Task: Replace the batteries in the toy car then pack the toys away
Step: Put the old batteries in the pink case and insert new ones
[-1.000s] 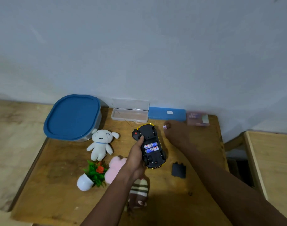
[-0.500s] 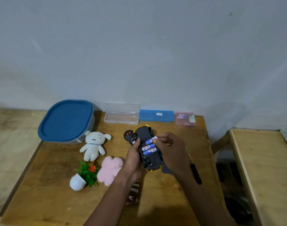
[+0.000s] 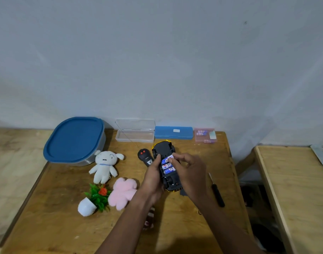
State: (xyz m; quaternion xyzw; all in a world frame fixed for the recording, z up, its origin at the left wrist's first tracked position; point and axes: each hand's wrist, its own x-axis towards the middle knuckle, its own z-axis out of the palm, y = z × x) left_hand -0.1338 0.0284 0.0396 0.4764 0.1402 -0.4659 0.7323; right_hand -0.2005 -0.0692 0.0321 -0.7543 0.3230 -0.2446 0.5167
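Nearest, both forearms reach in over the table [image 3: 47, 226]. The left hand [image 3: 153, 180] grips the upturned toy car [image 3: 167, 168] along its left flank at mid-table, while the right hand [image 3: 189, 174] pinches the top battery [image 3: 167, 160] into the open bay. The car looks light, rigid plastic, best held by its sides; the batteries are small and slick. A screwdriver [image 3: 216, 192] lies right, near the edge. Farther back, the blue-lidded tub [image 3: 74, 139] offers packing room
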